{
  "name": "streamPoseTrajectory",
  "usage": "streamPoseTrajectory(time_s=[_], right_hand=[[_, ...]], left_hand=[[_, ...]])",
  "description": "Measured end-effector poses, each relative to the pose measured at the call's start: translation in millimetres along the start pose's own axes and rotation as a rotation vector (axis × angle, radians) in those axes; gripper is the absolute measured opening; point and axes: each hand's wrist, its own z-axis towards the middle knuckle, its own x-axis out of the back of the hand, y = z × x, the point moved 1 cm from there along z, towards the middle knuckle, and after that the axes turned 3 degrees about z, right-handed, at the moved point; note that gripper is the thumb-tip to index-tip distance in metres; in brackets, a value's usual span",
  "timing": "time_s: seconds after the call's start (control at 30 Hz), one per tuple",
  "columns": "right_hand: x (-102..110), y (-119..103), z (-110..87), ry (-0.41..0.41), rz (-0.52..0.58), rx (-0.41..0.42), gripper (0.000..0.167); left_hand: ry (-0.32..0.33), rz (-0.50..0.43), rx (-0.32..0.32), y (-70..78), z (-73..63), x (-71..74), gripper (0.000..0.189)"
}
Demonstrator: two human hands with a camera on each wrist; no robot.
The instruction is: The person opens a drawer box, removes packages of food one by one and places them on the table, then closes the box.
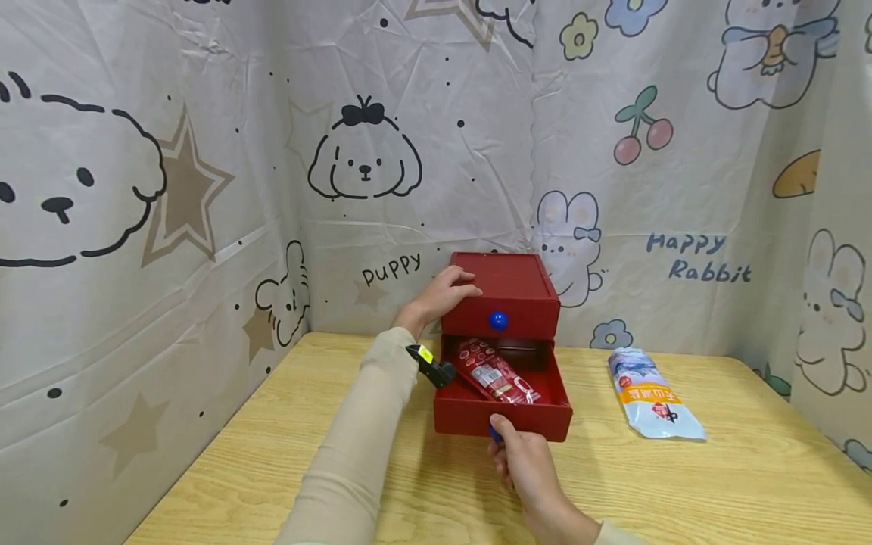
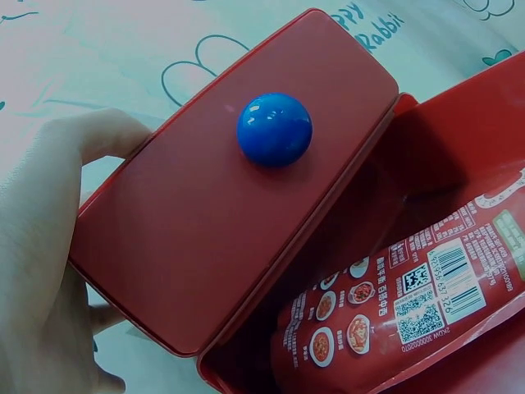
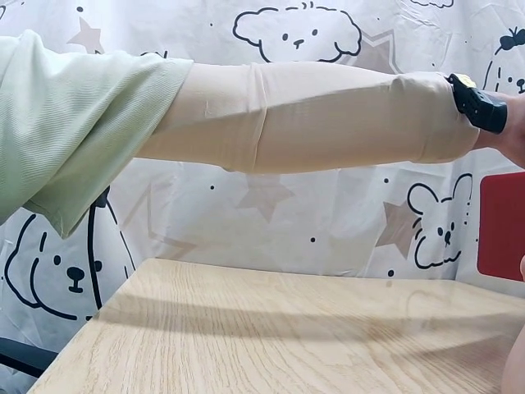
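Observation:
A red two-drawer box (image 1: 504, 276) stands on the table with its lower drawer (image 1: 504, 418) pulled out. Over the box's upper left corner my left hand (image 1: 439, 297) holds on, digits bent across the top edge and down the side. My right hand (image 1: 534, 465) pinches the blue knob (image 1: 494, 433) of the lower drawer, thumb above and fingers curled beneath. Inside that drawer a red printed food packet (image 1: 496, 372) lies slantwise, its barcode and dish pictures facing up in the left wrist view. The upper drawer, with its own blue knob (image 2: 275, 130), is closed.
To the right of the box, a white, blue and orange packet (image 1: 654, 395) lies flat on the wooden table (image 1: 749, 462). Cartoon-printed cloth (image 1: 477, 189) hangs behind and on both sides. A small black wrist camera (image 1: 431, 365) sits on the left wrist, near the open drawer.

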Motion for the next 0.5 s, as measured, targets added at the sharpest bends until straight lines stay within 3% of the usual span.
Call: streamPoseTrajectory(time_s=[0.5], right_hand=[[2.4,-1.0,-6.0,-0.010,-0.013,-0.003,0.050]], left_hand=[[0.002,0.006,-0.011,-1.2,2.8,-0.4,0.053]])
